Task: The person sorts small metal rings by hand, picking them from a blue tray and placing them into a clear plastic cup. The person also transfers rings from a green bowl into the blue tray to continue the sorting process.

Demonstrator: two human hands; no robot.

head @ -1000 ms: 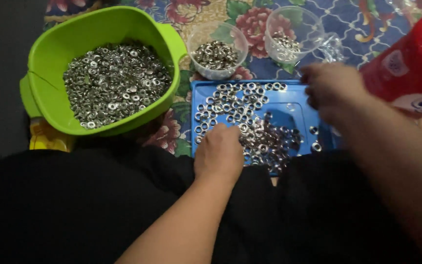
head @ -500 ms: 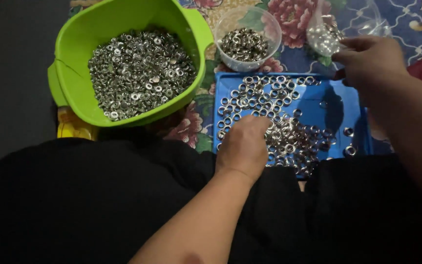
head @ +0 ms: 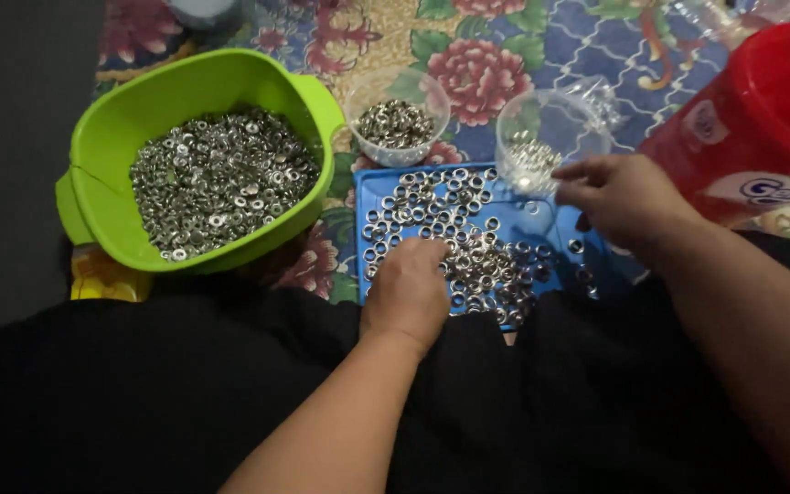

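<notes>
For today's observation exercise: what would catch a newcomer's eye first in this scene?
Probably the bright green basin at upper left, heaped with small metal rings. Next, the blue tray at centre strewn with more rings, where the left hand rests while the right hand hovers beside a clear cup.

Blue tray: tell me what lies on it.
Small metal rings lie scattered on the blue tray. The left hand rests on them, hiding those beneath.

I sit on a flowered mat [head: 505,55] spread toward twelve o'clock; dark bare floor [head: 11,137] lies at nine o'clock, dimly lit.
</notes>
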